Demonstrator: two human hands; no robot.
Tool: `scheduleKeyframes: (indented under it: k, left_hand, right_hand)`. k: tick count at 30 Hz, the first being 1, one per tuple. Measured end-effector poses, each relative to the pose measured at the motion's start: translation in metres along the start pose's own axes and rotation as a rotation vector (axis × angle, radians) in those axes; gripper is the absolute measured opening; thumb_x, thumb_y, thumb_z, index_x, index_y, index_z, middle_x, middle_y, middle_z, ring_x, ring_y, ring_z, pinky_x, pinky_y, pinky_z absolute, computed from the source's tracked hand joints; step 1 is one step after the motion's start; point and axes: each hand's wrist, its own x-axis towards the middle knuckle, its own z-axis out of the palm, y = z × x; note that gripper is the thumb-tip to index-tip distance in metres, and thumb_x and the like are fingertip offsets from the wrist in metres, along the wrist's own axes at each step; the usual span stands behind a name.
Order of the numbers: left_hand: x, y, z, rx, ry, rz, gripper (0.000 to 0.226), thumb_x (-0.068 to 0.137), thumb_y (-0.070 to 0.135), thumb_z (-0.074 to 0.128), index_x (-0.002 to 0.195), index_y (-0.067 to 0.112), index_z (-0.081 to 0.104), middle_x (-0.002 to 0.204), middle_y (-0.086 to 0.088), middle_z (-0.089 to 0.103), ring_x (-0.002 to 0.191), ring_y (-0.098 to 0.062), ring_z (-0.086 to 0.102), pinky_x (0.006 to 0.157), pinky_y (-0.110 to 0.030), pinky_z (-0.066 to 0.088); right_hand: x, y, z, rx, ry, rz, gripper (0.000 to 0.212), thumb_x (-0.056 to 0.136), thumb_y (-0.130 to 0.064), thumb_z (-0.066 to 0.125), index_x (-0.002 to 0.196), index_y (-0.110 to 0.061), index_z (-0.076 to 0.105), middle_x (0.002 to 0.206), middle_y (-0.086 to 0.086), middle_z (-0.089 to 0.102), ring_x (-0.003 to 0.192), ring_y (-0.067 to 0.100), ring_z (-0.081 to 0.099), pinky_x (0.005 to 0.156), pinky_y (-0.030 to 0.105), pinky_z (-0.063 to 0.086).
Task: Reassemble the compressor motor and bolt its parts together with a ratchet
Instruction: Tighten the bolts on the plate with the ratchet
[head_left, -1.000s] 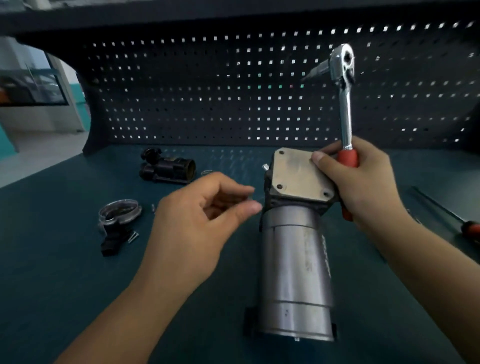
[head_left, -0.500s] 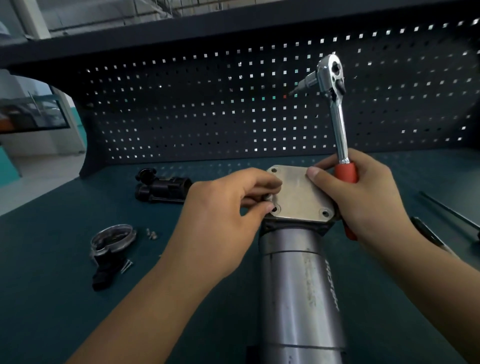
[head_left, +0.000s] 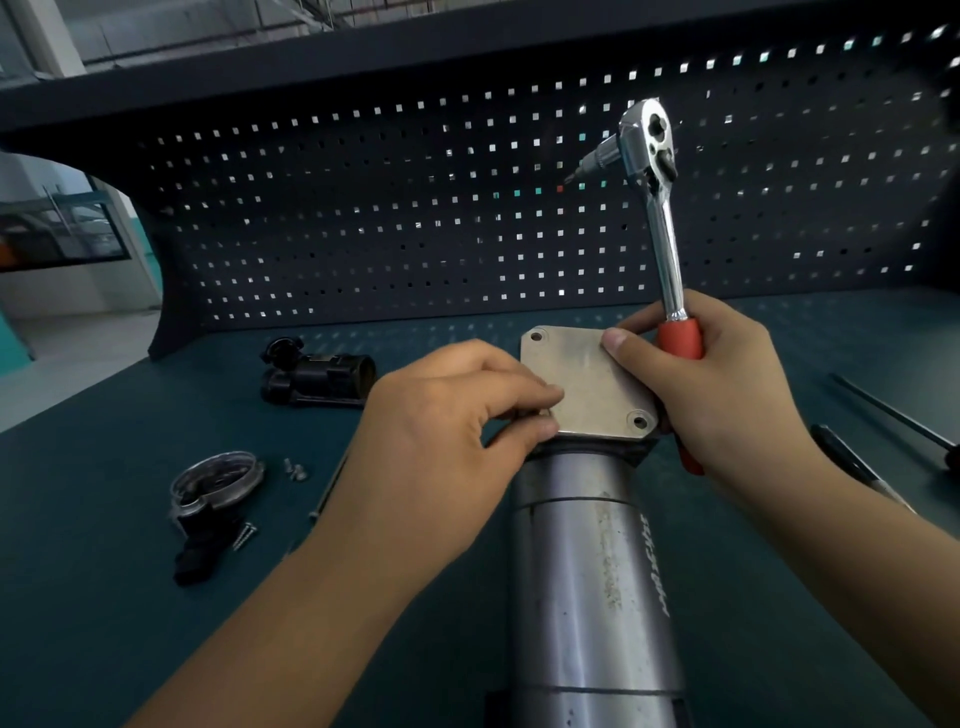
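Observation:
The grey cylindrical compressor motor stands upright at centre, with a square metal plate lying on its top end. My left hand pinches something small at the plate's near-left corner; whether it is a bolt is hidden by the fingers. My right hand grips the red handle of the chrome ratchet, whose head points up and carries a bit facing left. The right thumb presses on the plate's right edge.
On the teal bench at left lie a black housing part, a round metal cap with a black plug, loose screws and a long thin bolt. Two screwdrivers lie at right. A dark pegboard stands behind.
My left hand moved right from open air onto the plate's near-left corner and pinches there. The view came closer to the motor. The right hand and ratchet kept their hold.

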Motion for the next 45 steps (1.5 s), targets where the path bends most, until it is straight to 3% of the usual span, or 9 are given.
scheduleKeyframes:
  k: [2,6,11,16,28,39,45]
  left_hand:
    - [-0.003,-0.002,0.003,-0.072,0.046,-0.048,0.012,0.074,0.019,0.075,0.086,0.019,0.076,0.083,0.014,0.067,0.078,0.001,0.063,0.074,-0.01,0.05]
    - [-0.007,-0.002,0.012,-0.237,0.126,-0.16,0.023,0.072,0.005,0.078,0.081,0.026,0.072,0.081,0.013,0.066,0.077,-0.001,0.065,0.072,-0.011,0.051]
    - [-0.007,-0.002,0.015,-0.471,0.123,-0.302,0.033,0.067,-0.001,0.079,0.076,0.03,0.073,0.08,0.011,0.071,0.075,-0.003,0.068,0.07,-0.01,0.05]
    - [-0.009,0.001,0.017,-0.557,0.119,-0.386,0.036,0.067,0.0,0.079,0.083,0.032,0.072,0.079,0.011,0.072,0.074,-0.002,0.066,0.069,-0.01,0.05]
    - [-0.015,0.002,0.021,-0.564,0.185,-0.406,0.027,0.071,0.005,0.078,0.082,0.029,0.072,0.084,0.011,0.073,0.081,-0.004,0.068,0.069,-0.01,0.05]
    - [-0.018,0.0,0.023,-0.309,0.209,-0.299,0.024,0.079,0.014,0.074,0.089,0.035,0.071,0.087,0.018,0.071,0.084,-0.002,0.067,0.075,-0.016,0.052]
    - [-0.021,-0.005,0.02,-0.264,0.235,-0.289,0.025,0.079,0.014,0.074,0.091,0.036,0.07,0.088,0.017,0.07,0.085,-0.002,0.067,0.075,-0.015,0.052]
  right_hand:
    - [0.0,0.0,0.0,0.003,-0.001,0.004,0.014,0.08,-0.023,0.074,0.077,-0.014,0.063,0.055,-0.002,0.052,0.044,0.005,0.042,0.038,0.016,0.039]
    - [0.0,0.001,0.0,0.012,-0.004,0.007,0.014,0.08,-0.022,0.074,0.077,-0.013,0.063,0.058,0.002,0.053,0.045,0.006,0.042,0.039,0.016,0.039]
    - [0.001,0.002,0.0,0.012,-0.011,0.005,0.014,0.08,-0.022,0.073,0.076,-0.014,0.063,0.054,-0.002,0.052,0.044,0.005,0.042,0.039,0.017,0.04]
    - [0.001,0.003,0.0,0.008,-0.011,-0.001,0.014,0.08,-0.022,0.074,0.075,-0.015,0.062,0.051,-0.006,0.049,0.042,0.005,0.041,0.039,0.018,0.04]
    - [0.001,0.003,0.0,0.006,-0.012,-0.001,0.015,0.08,-0.024,0.074,0.076,-0.015,0.062,0.054,-0.003,0.05,0.044,0.007,0.042,0.04,0.02,0.04]
    - [0.0,0.003,0.001,0.029,-0.014,0.004,0.015,0.08,-0.025,0.074,0.074,-0.018,0.062,0.051,-0.006,0.049,0.042,0.005,0.042,0.039,0.019,0.042]
    - [-0.005,0.006,0.005,0.101,-0.048,0.032,0.005,0.085,-0.021,0.068,0.081,-0.022,0.065,0.047,-0.008,0.048,0.039,0.004,0.04,0.037,0.018,0.038]
